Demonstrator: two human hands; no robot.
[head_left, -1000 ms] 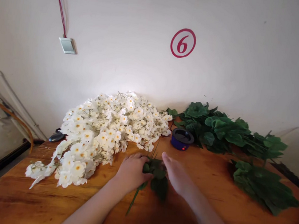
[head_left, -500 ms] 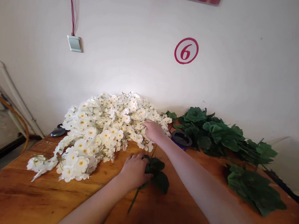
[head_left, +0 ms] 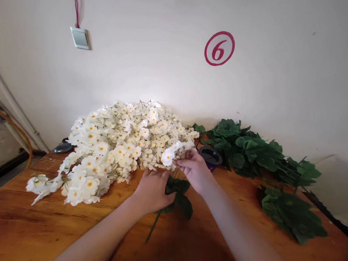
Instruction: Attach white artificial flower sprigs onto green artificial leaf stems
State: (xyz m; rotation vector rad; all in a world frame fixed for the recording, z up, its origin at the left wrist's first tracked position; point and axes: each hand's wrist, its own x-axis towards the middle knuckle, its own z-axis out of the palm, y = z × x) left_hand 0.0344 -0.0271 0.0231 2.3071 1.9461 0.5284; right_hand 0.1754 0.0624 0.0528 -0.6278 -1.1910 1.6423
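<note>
My right hand pinches a small cluster of white flowers at the right edge of the big pile of white flowers. Just left of it and nearer to me, my left hand is closed round a green leaf stem. Its dark leaves spread out to the right of that hand, and the stem's end points down towards me over the wooden table.
Green leaf bunches lie at the back right, with another bunch nearer. A dark round dish stands beside them. A dark rounded object sits at the left edge. The wall rises behind.
My right hand has drawn back towards me and to the right, and now has a white flower cluster in its fingers. My left hand still holds the leaf stem. The view has tilted slightly down.
</note>
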